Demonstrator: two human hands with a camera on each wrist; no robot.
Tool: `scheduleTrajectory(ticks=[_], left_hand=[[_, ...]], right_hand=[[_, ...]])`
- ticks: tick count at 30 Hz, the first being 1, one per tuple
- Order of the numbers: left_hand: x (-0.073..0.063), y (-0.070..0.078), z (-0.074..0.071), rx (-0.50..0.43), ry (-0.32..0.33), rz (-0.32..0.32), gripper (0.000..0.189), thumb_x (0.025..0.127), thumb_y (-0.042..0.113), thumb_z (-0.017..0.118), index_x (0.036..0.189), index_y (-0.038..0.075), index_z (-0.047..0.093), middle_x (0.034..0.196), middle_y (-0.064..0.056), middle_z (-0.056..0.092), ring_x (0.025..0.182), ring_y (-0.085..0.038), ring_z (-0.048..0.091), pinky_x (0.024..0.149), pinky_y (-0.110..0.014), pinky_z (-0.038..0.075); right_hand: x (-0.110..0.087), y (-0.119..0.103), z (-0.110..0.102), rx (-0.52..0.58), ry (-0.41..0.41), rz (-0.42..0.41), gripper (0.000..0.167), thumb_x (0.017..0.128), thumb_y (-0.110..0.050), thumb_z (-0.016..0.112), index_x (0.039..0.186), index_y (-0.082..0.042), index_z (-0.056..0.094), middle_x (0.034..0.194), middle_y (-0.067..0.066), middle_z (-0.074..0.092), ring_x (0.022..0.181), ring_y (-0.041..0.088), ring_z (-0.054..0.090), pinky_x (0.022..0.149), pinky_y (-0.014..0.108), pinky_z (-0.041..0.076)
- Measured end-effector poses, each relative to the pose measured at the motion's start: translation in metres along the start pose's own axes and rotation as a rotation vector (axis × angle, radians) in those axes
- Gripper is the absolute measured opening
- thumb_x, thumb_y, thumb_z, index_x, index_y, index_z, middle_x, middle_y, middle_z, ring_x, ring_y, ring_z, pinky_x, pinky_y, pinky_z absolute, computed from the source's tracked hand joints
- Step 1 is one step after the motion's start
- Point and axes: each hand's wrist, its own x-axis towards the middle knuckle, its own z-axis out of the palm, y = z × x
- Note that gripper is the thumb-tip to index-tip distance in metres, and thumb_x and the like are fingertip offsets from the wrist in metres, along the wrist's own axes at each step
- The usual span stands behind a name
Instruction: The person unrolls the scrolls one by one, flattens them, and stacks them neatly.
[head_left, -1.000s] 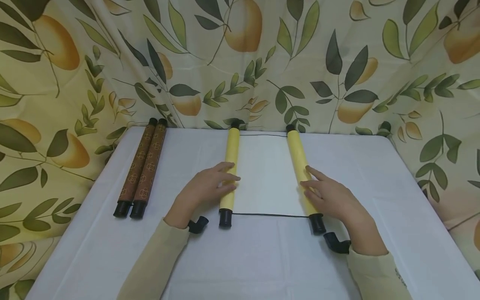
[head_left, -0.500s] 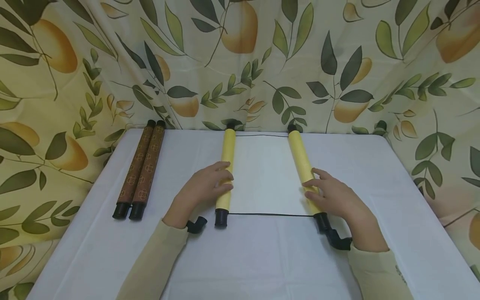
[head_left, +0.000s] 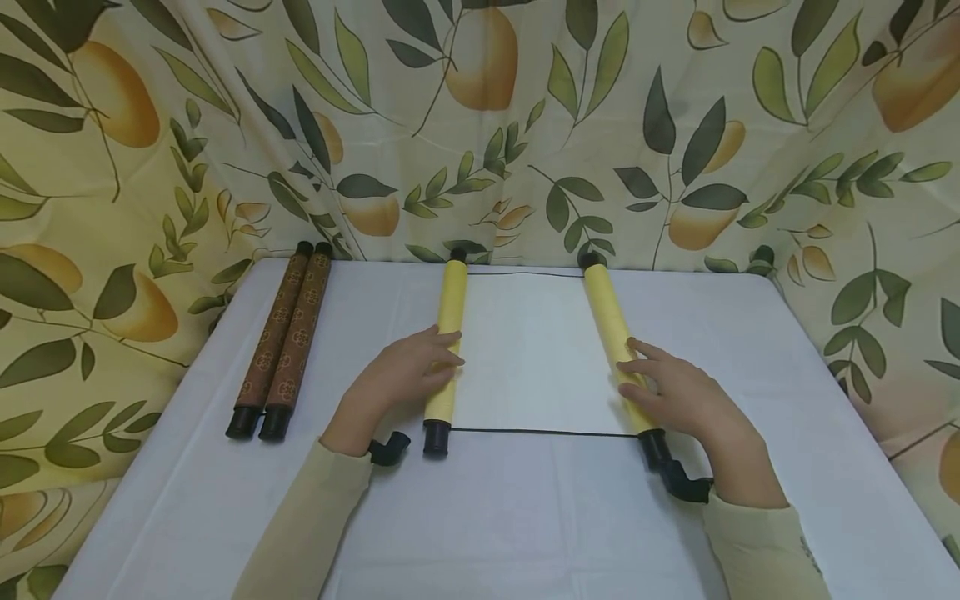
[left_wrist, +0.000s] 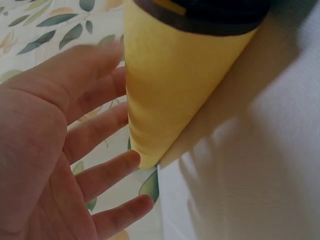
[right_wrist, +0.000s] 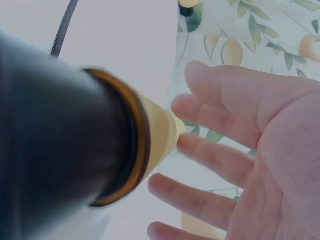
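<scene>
A scroll lies partly unrolled on the table, its white sheet (head_left: 536, 354) spread between a left yellow roll (head_left: 452, 292) and a right yellow roll (head_left: 606, 304). Both rolls have black end knobs, and thin dark lines edge the sheet. My left hand (head_left: 401, 367) rests its spread fingertips on the left roll; in the left wrist view the fingers (left_wrist: 107, 175) are loosely extended beside it. My right hand (head_left: 678, 392) touches the right roll with relaxed fingers. In the right wrist view a black knob (right_wrist: 60, 135) fills the left side, with the fingers (right_wrist: 195, 197) apart beside it.
Two brown patterned scrolls (head_left: 283, 342), rolled up with black ends, lie side by side at the left of the white-covered table (head_left: 525, 525). A curtain (head_left: 480, 150) printed with fruit and leaves hangs behind the table's back edge. Black wrist mounts (head_left: 684, 483) protrude near the wrists.
The two yellow rolls have moved apart, the left one leftward and the right one rightward, with the hands following. More white sheet shows between them. The brown scrolls stay put.
</scene>
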Motion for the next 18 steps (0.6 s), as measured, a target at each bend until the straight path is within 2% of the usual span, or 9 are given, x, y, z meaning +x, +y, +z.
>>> scheduleTrajectory(ticks=[6, 9, 13, 18], left_hand=[[-0.0026, -0.0022, -0.0034, -0.006, 0.023, -0.031, 0.025, 0.091, 0.036, 0.071, 0.108, 0.019, 0.076, 0.152, 0.001, 0.048, 0.147, -0.029, 0.033, 0.112, -0.046, 0.039], [-0.0034, -0.0021, -0.0048, -0.002, 0.021, -0.057, 0.022, 0.091, 0.037, 0.072, 0.105, 0.020, 0.075, 0.152, 0.002, 0.049, 0.146, -0.026, 0.035, 0.111, -0.045, 0.039], [-0.0041, -0.0013, -0.0062, -0.006, 0.014, -0.087, 0.027, 0.091, 0.039, 0.071, 0.110, 0.020, 0.074, 0.150, 0.000, 0.051, 0.141, -0.025, 0.043, 0.110, -0.044, 0.041], [-0.0038, -0.0036, -0.0077, 0.010, 0.023, -0.094, 0.031, 0.089, 0.038, 0.073, 0.115, 0.021, 0.074, 0.148, -0.002, 0.051, 0.131, -0.026, 0.053, 0.103, -0.045, 0.046]], right_hand=[[0.0000, 0.0010, -0.0002, -0.010, -0.018, 0.031, 0.048, 0.097, -0.038, 0.061, 0.137, -0.012, 0.061, 0.154, 0.023, 0.035, 0.130, 0.052, 0.044, 0.090, 0.071, 0.042], [-0.0007, 0.0015, -0.0008, -0.011, -0.008, 0.035, 0.046, 0.097, -0.038, 0.061, 0.133, -0.011, 0.065, 0.155, 0.023, 0.035, 0.131, 0.051, 0.044, 0.090, 0.071, 0.042], [-0.0023, 0.0020, -0.0018, -0.006, 0.005, 0.031, 0.044, 0.097, -0.036, 0.061, 0.130, -0.008, 0.066, 0.156, 0.021, 0.036, 0.134, 0.050, 0.042, 0.092, 0.071, 0.041], [-0.0025, 0.0045, -0.0021, -0.019, -0.001, 0.049, 0.047, 0.097, -0.039, 0.061, 0.132, -0.009, 0.065, 0.155, 0.023, 0.036, 0.132, 0.052, 0.043, 0.089, 0.072, 0.042]])
